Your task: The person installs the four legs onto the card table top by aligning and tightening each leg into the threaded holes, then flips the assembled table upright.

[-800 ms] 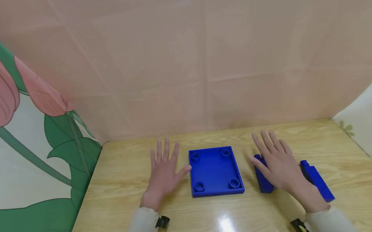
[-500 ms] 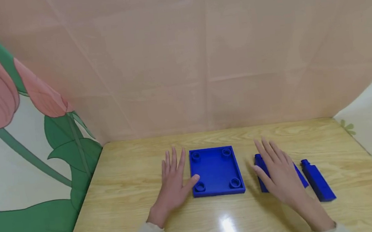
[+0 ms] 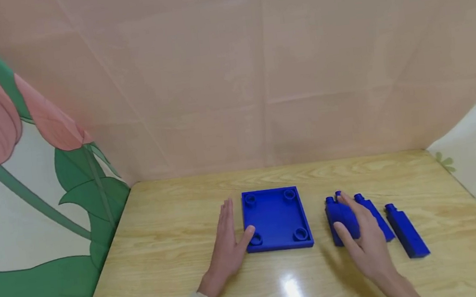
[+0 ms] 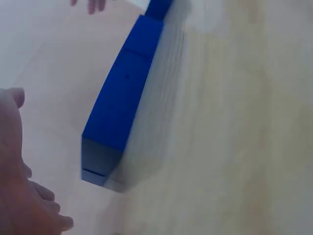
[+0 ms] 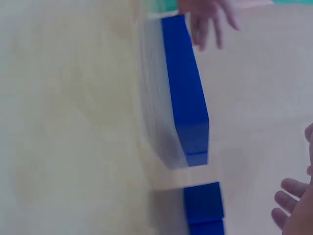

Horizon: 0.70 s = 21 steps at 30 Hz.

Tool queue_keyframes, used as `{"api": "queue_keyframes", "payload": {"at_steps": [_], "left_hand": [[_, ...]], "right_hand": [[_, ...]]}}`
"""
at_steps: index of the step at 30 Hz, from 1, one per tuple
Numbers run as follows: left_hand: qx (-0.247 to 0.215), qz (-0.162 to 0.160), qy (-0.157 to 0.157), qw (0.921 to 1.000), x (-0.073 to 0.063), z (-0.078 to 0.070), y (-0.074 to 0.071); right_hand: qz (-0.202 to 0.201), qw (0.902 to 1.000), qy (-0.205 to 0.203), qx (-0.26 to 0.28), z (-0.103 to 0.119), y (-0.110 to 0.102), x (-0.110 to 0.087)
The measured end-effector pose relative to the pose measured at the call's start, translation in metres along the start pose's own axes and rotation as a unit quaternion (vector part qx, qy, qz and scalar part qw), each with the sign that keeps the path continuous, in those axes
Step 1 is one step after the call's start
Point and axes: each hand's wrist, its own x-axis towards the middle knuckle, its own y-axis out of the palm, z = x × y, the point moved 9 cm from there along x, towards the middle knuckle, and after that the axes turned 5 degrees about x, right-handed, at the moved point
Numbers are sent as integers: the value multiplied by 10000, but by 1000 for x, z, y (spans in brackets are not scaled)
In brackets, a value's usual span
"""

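Note:
A blue square tray-like plate (image 3: 275,217) with a raised rim and a ring-shaped socket in each corner lies on the wooden table. My left hand (image 3: 227,249) is beside its left edge, fingers straight and together, thumb over the near-left corner. In the left wrist view that hand (image 4: 24,186) is apart from the plate's side (image 4: 117,93). My right hand (image 3: 370,246) hovers over several blue peg-ended blocks, thumb and fingers spread. It partly hides the left block (image 3: 332,221) and the one beside it. Right wrist view: fingers (image 5: 288,196) stand away from a blue block (image 5: 203,205).
Two more blue blocks lie to the right: one just past my right hand (image 3: 376,216), the other farther out (image 3: 408,232). A pinkish cloth (image 3: 256,69) hangs behind the table's far edge. Flower-printed cloth (image 3: 23,214) borders the left side.
My left hand has slid nearer and rightward to the plate, its fingers closing together. The right hand has drawn nearer and its fingers have bent down toward the blocks. Plate and blocks stay put.

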Motion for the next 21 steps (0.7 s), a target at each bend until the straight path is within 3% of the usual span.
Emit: {"api": "queue_keyframes", "payload": {"at_steps": [3,10,17,21], "left_hand": [[-449,-43,-54,9990,-4,8,3],[-1163,-40,215,9930,-11,23,13],[-783,385,-56,9962,-19,29,20],[-515,466,-16,9976,-18,29,22]], "right_hand": [[-204,9998,-36,74,-7,-4,-9],[-309,9995,-16,-71,-24,-4,-33],[-202,9979,74,-618,-34,3,-37],[4,9953,291,-923,-41,6,-36]]}}
